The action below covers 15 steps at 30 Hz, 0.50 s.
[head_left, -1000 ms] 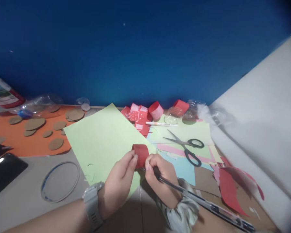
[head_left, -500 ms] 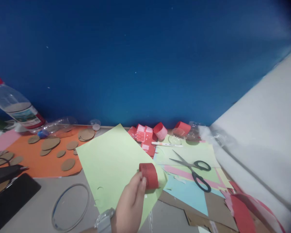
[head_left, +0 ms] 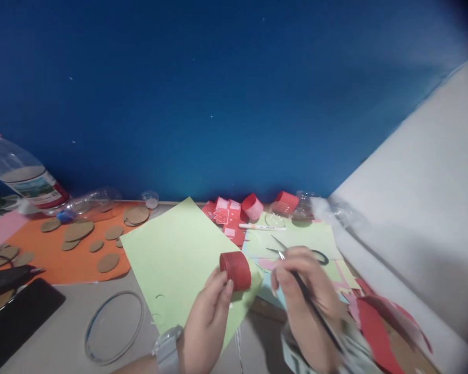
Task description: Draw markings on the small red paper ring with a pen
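Toward the worktop's (head_left: 74,311) left edge, a black phone (head_left: 23,322) lies in front of an orange sheet (head_left: 62,267), which carries flat cardboard discs (head_left: 108,262), spread so that most can be seen singly. A thin ring (head_left: 142,317) lies flat between the phone and my left hand (head_left: 205,324).

That hand pinches the red paper roll (head_left: 237,270) at its left side, thumb and fingers pressed together on it. It sits above the right part of a pale green sheet (head_left: 171,254); holding it by one side seems meant to leave its curved face open to my other hand.

My right hand (head_left: 315,322), blurred, is closed round a slim dark tool (head_left: 306,293), gripped like a pen, probably for fine control. Its pale tip points up and left, apart from the roll, and partly covers the scissors (head_left: 320,256) behind. Beyond, a white marker (head_left: 262,227) lies near red cut paper (head_left: 234,223), toward the far edge. Red strips (head_left: 376,332) lie at the right edge.
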Motion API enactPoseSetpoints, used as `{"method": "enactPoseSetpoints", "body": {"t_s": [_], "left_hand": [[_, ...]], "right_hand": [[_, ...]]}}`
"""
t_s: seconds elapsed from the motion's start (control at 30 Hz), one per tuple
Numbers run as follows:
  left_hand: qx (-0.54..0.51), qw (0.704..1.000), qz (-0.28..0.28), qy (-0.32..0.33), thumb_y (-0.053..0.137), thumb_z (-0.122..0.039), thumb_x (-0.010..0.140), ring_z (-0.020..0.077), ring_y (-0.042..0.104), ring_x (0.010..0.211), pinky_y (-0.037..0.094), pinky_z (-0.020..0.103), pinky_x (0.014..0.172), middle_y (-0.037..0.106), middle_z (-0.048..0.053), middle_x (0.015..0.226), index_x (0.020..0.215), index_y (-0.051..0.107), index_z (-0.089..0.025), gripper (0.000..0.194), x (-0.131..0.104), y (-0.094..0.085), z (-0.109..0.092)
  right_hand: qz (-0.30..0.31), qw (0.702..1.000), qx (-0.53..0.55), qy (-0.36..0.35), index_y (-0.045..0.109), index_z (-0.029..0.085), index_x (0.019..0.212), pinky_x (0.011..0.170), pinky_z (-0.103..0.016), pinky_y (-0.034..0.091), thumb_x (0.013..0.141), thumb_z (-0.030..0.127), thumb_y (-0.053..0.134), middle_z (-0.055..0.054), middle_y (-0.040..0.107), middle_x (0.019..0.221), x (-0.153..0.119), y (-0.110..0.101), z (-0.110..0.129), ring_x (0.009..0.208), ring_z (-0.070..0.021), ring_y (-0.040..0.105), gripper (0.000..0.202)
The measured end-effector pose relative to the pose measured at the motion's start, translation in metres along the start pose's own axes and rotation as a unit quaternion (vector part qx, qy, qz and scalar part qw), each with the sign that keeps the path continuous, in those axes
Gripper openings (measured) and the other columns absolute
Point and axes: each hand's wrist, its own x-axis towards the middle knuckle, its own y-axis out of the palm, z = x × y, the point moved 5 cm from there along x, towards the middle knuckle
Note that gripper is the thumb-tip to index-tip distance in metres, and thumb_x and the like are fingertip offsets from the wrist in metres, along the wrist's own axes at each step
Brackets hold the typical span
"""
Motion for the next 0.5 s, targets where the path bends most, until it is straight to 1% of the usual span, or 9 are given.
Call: {"method": "enactPoseSetpoints", "body": {"t_s": [0.07,0.1,0.13,0.17,0.2,0.23,0.3,0.4,0.5], "left_hand": [[0.011,1.000,-0.012,0.016,0.044,-0.044,0.098,0.0288,0.037,0.144,0.025,0.052,0.121,0.061,0.011,0.139,0.122,0.066,-0.020,0.040,-0.001,-0.002,0.003],[0.020,0.999,-0.012,0.030,0.046,-0.043,0.098,0.0296,0.035,0.145,0.023,0.053,0.122,0.062,0.011,0.138,0.121,0.067,-0.020,0.039,-0.001,-0.003,0.003],[0.026,0.999,-0.019,0.044,0.047,-0.041,0.097,0.0300,0.037,0.144,0.022,0.054,0.122,0.063,0.011,0.137,0.119,0.068,-0.021,0.037,-0.002,-0.004,0.002],[0.036,0.997,-0.016,0.066,0.047,-0.039,0.098,0.0299,0.038,0.143,0.021,0.054,0.122,0.064,0.010,0.136,0.118,0.069,-0.021,0.034,-0.002,-0.004,0.000],[0.048,0.994,-0.005,0.097,0.046,-0.036,0.098,0.0288,0.042,0.141,0.019,0.053,0.123,0.066,0.010,0.132,0.115,0.070,-0.022,0.032,-0.003,-0.004,-0.004],[0.066,0.990,0.018,0.124,0.044,-0.032,0.099,0.0271,0.045,0.139,0.018,0.052,0.124,0.067,0.008,0.131,0.115,0.070,-0.024,0.032,-0.004,-0.002,-0.008],[0.103,0.981,0.038,0.162,0.043,-0.027,0.100,0.0251,0.052,0.132,0.015,0.051,0.124,0.068,0.007,0.128,0.114,0.071,-0.025,0.032,-0.005,-0.001,-0.014],[0.156,0.970,0.024,0.187,0.044,-0.022,0.098,0.0248,0.059,0.123,0.014,0.053,0.124,0.070,0.008,0.123,0.112,0.072,-0.024,0.031,-0.007,-0.002,-0.019],[0.225,0.952,0.012,0.206,0.047,-0.018,0.095,0.0260,0.056,0.127,0.007,0.057,0.123,0.071,0.007,0.123,0.115,0.070,-0.027,0.032,-0.010,-0.003,-0.019]], "right_hand": [[-0.007,0.998,-0.004,0.057,0.062,0.023,0.083,0.061,-0.028,0.045,0.095,0.033,0.056,0.000,0.058,0.077,0.004,0.009,-0.020,0.066,-0.0155,0.055,0.017],[0.000,0.996,0.003,0.090,0.062,0.023,0.084,0.059,-0.028,0.043,0.096,0.036,0.053,0.000,0.056,0.075,0.003,0.013,-0.029,0.063,-0.0153,0.053,0.020],[0.027,0.992,0.016,0.119,0.063,0.023,0.087,0.059,-0.028,0.042,0.097,0.039,0.051,0.000,0.057,0.075,-0.001,0.018,-0.036,0.061,-0.0152,0.052,0.023],[0.038,0.989,0.035,0.140,0.063,0.023,0.090,0.057,-0.028,0.041,0.098,0.041,0.047,0.001,0.056,0.072,-0.004,0.021,-0.040,0.060,-0.0153,0.051,0.026],[0.052,0.987,0.057,0.141,0.063,0.022,0.090,0.058,-0.028,0.041,0.098,0.043,0.045,0.001,0.056,0.074,-0.007,0.023,-0.040,0.062,-0.0155,0.051,0.028],[0.074,0.985,0.075,0.139,0.062,0.022,0.090,0.060,-0.028,0.041,0.098,0.044,0.045,0.000,0.058,0.076,-0.010,0.026,-0.038,0.065,-0.0158,0.053,0.029],[0.122,0.978,0.105,0.135,0.060,0.021,0.084,0.061,-0.027,0.041,0.098,0.045,0.046,-0.001,0.057,0.075,-0.012,0.030,-0.031,0.066,-0.0159,0.052,0.031],[0.144,0.974,0.099,0.144,0.055,0.021,0.074,0.060,-0.027,0.040,0.097,0.044,0.049,0.001,0.053,0.071,-0.009,0.032,-0.025,0.065,-0.0152,0.049,0.033],[0.140,0.979,0.080,0.129,0.054,0.021,0.072,0.061,-0.026,0.040,0.096,0.041,0.051,0.001,0.052,0.070,-0.006,0.030,-0.022,0.064,-0.0148,0.049,0.032]]}}
